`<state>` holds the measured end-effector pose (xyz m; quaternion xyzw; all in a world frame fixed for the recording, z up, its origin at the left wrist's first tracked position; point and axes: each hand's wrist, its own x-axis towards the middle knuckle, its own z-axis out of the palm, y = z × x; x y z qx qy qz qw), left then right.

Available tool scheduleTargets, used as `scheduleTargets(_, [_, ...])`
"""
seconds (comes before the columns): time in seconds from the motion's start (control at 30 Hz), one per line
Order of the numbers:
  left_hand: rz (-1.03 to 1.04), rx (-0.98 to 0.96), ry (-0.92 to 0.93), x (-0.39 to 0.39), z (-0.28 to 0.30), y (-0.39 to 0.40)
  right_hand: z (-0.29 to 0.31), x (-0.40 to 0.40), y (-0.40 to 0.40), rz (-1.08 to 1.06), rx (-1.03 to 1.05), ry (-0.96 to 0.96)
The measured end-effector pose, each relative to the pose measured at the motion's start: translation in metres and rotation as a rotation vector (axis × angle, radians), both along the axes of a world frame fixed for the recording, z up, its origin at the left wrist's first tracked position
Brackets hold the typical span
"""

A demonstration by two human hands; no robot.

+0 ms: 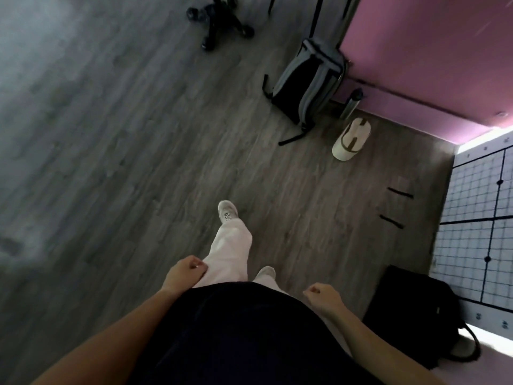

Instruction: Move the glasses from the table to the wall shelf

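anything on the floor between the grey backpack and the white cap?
Head view: a metal bottle stands against the pink wall between the grey backpack and white cap; otherwise bare floor.

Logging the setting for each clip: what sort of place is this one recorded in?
Probably an office or lab-style room. It has grey wood-look flooring, a pink wall, the wheeled base of an office chair, and a grid-marked mat. Bags lie about, a grey backpack among them.
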<state>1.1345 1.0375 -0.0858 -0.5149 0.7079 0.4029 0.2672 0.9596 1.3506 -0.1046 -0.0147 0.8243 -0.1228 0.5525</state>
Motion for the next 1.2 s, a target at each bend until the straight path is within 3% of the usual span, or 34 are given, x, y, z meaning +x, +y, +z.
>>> scheduleTargets(0.2, [0.071,0.045,0.083,-0.095,-0.01,-0.062,0.002,-0.062,-0.06,0.089,0.022,-0.048])
scheduleTargets(0.53, [-0.226,0.135,0.02,-0.228,-0.011,-0.19,0.017,-0.232,-0.206,0.015,-0.016,0.155])
scheduleTargets(0.67, [-0.237,0.156,-0.022,-0.267,-0.013,-0.224,0.021,-0.283,-0.265,-0.05,-0.048,0.236])
scheduleTargets(0.8, [-0.255,0.206,-0.069,-0.309,-0.021,-0.244,0.016,-0.333,-0.298,-0.065,-0.053,0.132])
scheduleTargets(0.93, [-0.102,0.189,-0.043,-0.376,-0.02,-0.269,0.011,-0.423,-0.321,-0.127,-0.093,0.142])
scheduleTargets(1.2, [0.063,-0.05,0.092,-0.524,0.004,-0.329,0.01,-0.583,-0.349,0.231,0.029,0.105])
